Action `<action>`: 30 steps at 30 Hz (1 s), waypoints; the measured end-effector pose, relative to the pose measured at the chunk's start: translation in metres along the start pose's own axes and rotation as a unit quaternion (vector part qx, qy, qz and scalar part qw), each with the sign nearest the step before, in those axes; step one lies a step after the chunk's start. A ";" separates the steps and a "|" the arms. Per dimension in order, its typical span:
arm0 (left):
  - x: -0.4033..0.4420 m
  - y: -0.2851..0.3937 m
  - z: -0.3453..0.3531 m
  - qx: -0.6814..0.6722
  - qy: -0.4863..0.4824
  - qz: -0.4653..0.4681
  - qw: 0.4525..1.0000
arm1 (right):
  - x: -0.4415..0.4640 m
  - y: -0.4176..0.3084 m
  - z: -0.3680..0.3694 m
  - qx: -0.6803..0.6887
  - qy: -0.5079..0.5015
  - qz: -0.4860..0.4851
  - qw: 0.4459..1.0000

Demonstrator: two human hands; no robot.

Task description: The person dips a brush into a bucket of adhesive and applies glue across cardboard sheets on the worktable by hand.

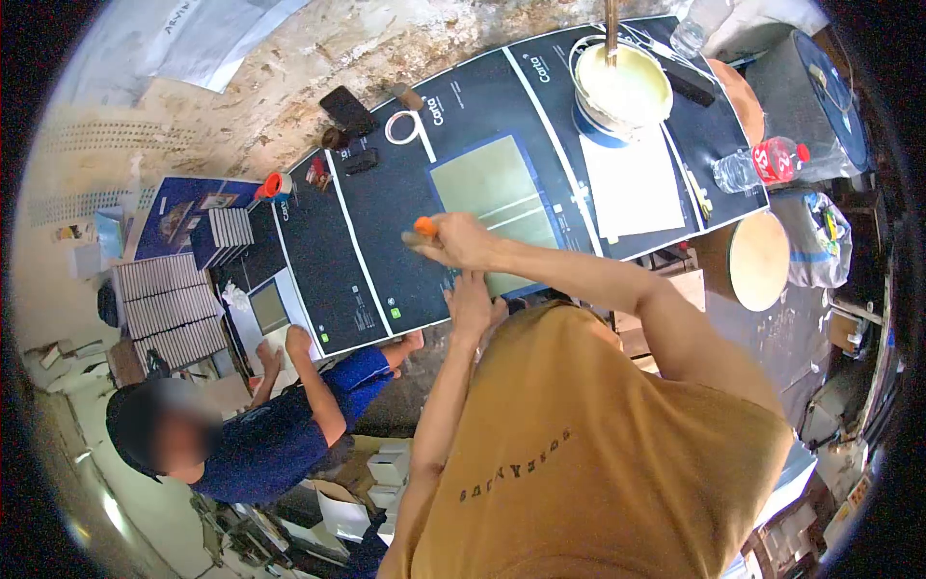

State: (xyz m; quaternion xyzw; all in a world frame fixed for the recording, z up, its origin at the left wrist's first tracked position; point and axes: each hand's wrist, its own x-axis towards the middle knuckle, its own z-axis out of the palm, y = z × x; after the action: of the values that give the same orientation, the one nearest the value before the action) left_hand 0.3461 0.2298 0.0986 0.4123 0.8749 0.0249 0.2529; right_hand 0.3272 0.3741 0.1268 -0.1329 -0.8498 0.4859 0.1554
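My right hand [461,241] is closed around a small tool with an orange end [424,227]; a tan part shows beside the fingers, and its kind is not clear. It is over the left side of a grey-green panel [482,179] with a blue border. Two pale lines cross the panel's lower half. Beside the panel's near left corner, my left hand [471,307] reaches forward with its fingers stretched out, nothing visible in them. Black sheets [381,183] printed "Carta" cover the tabletop under the panel.
A bucket of cream-coloured liquid [627,87] with a stick stands on white paper [632,193]. A bottle [762,164] lies to the right. Tape [401,126] and a phone [347,109] lie at the back. At left, a co-worker [280,425] handles another panel [268,307] near stacked blocks [172,304].
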 end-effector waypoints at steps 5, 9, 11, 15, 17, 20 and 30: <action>-0.003 0.012 -0.013 0.002 -0.013 -0.012 1.000 | -0.011 0.026 -0.012 0.073 0.176 0.144 0.971; 0.002 0.010 -0.010 0.012 -0.002 -0.004 1.000 | -0.063 0.115 -0.060 -0.006 0.223 0.217 0.950; -0.002 0.005 -0.003 0.004 0.018 0.011 1.000 | -0.078 0.128 -0.100 -0.092 0.327 0.154 0.928; 0.000 0.004 -0.010 -0.005 0.017 0.016 1.000 | -0.082 0.097 -0.139 -0.055 0.408 0.117 0.904; 0.002 0.004 -0.009 -0.014 0.014 0.015 1.000 | -0.082 0.116 -0.094 0.058 0.369 0.093 0.923; 0.006 0.005 -0.011 -0.005 -0.002 0.017 1.000 | -0.089 0.073 -0.081 0.014 0.237 0.144 0.961; 0.010 -0.011 -0.005 0.009 0.033 0.093 0.995 | -0.163 0.080 -0.099 0.012 0.336 0.222 0.915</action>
State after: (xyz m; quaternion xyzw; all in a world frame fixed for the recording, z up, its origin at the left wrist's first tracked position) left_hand 0.3307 0.2311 0.0955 0.4933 0.8407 0.0538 0.2167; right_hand 0.5214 0.4293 0.0829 -0.4714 -0.6901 0.4449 0.3218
